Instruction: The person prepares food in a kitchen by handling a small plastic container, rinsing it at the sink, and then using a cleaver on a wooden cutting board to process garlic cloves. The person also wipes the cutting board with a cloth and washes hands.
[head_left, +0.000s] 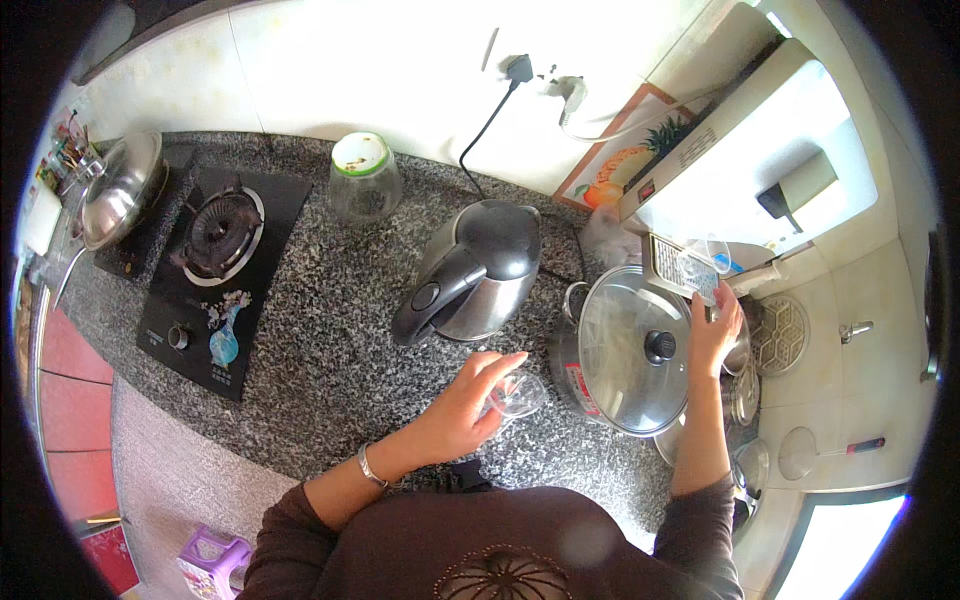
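Observation:
My left hand (469, 409) is around a small clear glass (519, 395) just above the granite worktop, below the electric kettle (491, 255). Over the right side of a large pot with a glass lid (626, 345), my right hand (714, 330) reaches up to the drip tray (679, 270) of a white wall-side water dispenser (780, 157). Another clear cup (712, 256) is at that tray, near my right fingertips. Whether those fingers touch the cup or the tray's edge, I cannot tell.
A glass jar with a green-rimmed lid (366, 180) stands by the wall. At left are a gas hob (277, 217) and a lidded wok (124, 191). A black plug (519, 69) with its cord hangs behind the kettle. Pans and lids (746, 397) crowd the right, and a purple stool (214, 559) stands below.

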